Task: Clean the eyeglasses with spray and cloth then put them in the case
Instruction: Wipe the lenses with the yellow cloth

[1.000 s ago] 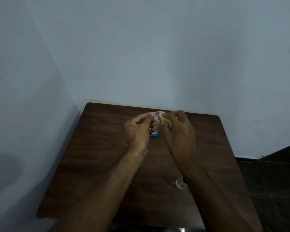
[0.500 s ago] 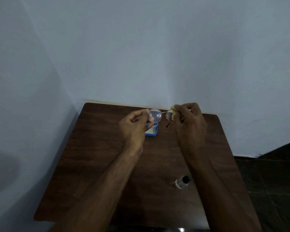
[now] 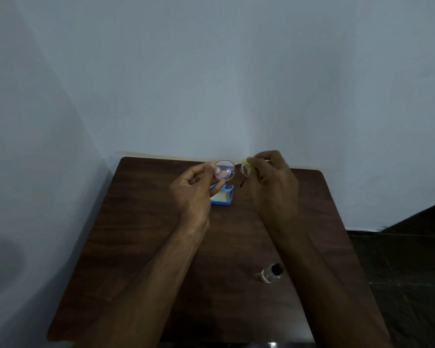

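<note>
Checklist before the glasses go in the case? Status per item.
1. Grip: left hand pinches thin round-rimmed eyeglasses at a lens rim: ok.
2. Wipe: right hand holds small yellow cloth on the other lens: ok.
3. Lenses clean: cannot tell.
4. Temple arms folded: cannot tell.
5. Target: blue rectangular case lies open on dark wooden table: ok.
6. Clearance: small dark-capped spray bottle sits close beside right forearm: not ok.
</note>
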Tool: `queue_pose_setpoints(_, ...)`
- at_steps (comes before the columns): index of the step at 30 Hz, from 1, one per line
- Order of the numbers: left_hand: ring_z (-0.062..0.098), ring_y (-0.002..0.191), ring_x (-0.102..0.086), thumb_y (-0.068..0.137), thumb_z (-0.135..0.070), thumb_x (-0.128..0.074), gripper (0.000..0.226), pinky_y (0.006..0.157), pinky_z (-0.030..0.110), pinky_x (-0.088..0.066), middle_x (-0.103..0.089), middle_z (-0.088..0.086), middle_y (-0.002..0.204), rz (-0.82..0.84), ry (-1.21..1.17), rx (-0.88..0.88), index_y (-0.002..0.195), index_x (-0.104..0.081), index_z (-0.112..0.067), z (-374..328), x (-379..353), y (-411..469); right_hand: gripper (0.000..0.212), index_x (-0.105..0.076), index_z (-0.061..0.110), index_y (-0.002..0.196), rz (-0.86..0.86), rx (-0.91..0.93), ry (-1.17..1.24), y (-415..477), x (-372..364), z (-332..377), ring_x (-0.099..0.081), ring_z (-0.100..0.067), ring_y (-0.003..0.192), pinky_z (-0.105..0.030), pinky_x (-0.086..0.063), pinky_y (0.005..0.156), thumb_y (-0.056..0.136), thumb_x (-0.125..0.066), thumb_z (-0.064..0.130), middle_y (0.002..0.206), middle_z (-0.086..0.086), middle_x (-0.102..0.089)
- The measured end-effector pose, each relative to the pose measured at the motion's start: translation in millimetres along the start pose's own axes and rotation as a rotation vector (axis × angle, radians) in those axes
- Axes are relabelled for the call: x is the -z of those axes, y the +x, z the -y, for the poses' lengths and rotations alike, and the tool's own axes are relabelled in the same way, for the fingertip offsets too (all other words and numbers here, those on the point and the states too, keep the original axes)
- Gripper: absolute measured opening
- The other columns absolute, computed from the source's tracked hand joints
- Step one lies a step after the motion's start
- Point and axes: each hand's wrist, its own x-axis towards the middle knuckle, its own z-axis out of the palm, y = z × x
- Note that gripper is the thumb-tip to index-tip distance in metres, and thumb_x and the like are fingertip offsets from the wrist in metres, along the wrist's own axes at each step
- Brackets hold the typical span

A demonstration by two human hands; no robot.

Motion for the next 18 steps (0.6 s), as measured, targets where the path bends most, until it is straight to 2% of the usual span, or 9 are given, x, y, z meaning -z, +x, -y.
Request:
queue_pose_setpoints(3,0.022,0.08,-0.08,0.095,-0.003,-0.076,0.012,0.071,0.029,-0.065,-0.08,0.008,0.083,-0.003,-0.019,0.002,0.105,-0.079,0.003,-1,-1,1,0.018,-0.073,0.015,0.103,0.059,0.03,0.076,-16,-1,9,-0.068,-0.024,0.091,-0.033,-0.057,0.073,0.088,-0.078,0.007,0.109,-0.008,-0.069)
queue_pose_setpoints(7,0.019,0.077,-0.079,0.095,-0.003,-0.075,0.016,0.071,0.029,-0.066,-0.079,0.006,0.079,0.004,-0.034,-0.004,0.109,-0.077,0.006,-3,0,0,0.002,-0.075,0.011,0.09,-0.035,-0.061,-0.036,-1,3,-3,-0.062,-0.017,0.083,-0.039,-0.054,0.065,0.091,-0.075,0.01,0.102,-0.002,-0.066)
queue_pose_setpoints(10,0.016,0.075,-0.079,0.094,-0.004,-0.076,0.014,0.07,0.028,-0.066,-0.08,0.002,0.078,0.013,-0.014,-0.012,0.107,-0.079,0.002,-4,-1,-1,0.006,-0.074,0.008,0.098,-0.042,-0.037,-0.061,13,-1,2,-0.065,-0.024,0.09,-0.04,-0.057,0.07,0.093,-0.073,0.011,0.109,-0.006,-0.066)
queue_pose_setpoints(14,0.018,0.076,-0.08,0.095,-0.004,-0.075,0.014,0.069,0.029,-0.066,-0.08,0.006,0.08,0.016,-0.025,-0.023,0.106,-0.078,0.005,-7,-3,2,0.01,-0.076,0.008,0.099,0.058,0.04,-0.056,-4,-5,10,-0.066,-0.023,0.089,-0.034,-0.056,0.069,0.09,-0.076,0.006,0.108,-0.007,-0.067)
queue_pose_setpoints(18,0.019,0.076,-0.08,0.096,-0.005,-0.075,0.015,0.07,0.03,-0.067,-0.079,0.007,0.081,0.03,-0.01,-0.026,0.107,-0.078,0.005,-7,2,5,0.003,-0.077,0.013,0.092,-0.006,-0.099,-0.029,8,3,-5,-0.064,-0.018,0.085,-0.035,-0.054,0.066,0.092,-0.074,0.015,0.102,-0.002,-0.065)
